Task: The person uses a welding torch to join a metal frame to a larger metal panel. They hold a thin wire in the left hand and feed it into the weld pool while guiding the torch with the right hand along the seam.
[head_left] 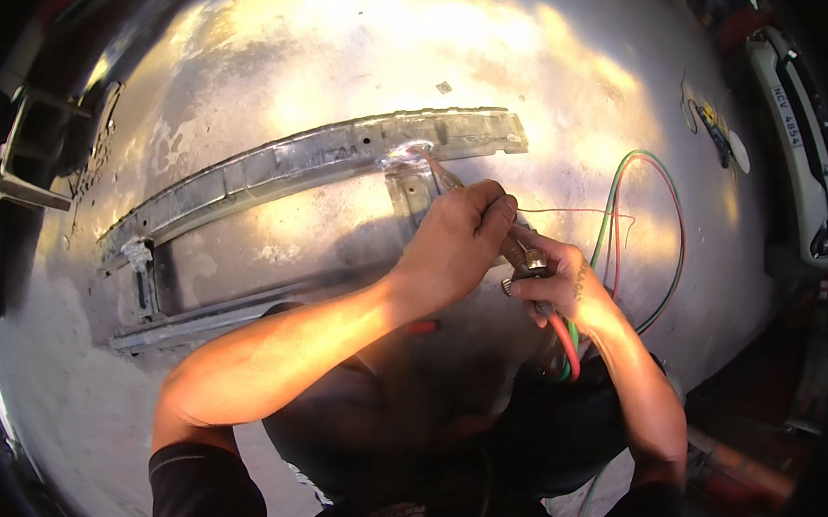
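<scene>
While the left hand curls tightly around the front of a torch, the right hand grips its rear, thumb and fingers pressed about the body near a small knob. The torch slants up and away from the person, its nozzle pointing at a bright glow where a bracket meets a long curved metal beam; whether the tip touches the metal, I cannot tell. A thin wire runs rightward from beside the left fist; I cannot tell whether those fingers pinch it too. Behind the right hand, a red hose and a green hose trail from the torch, the green one looping across the floor. Nearer the person, a straight bar lies below the beam, with another bracket between them at the left.
</scene>
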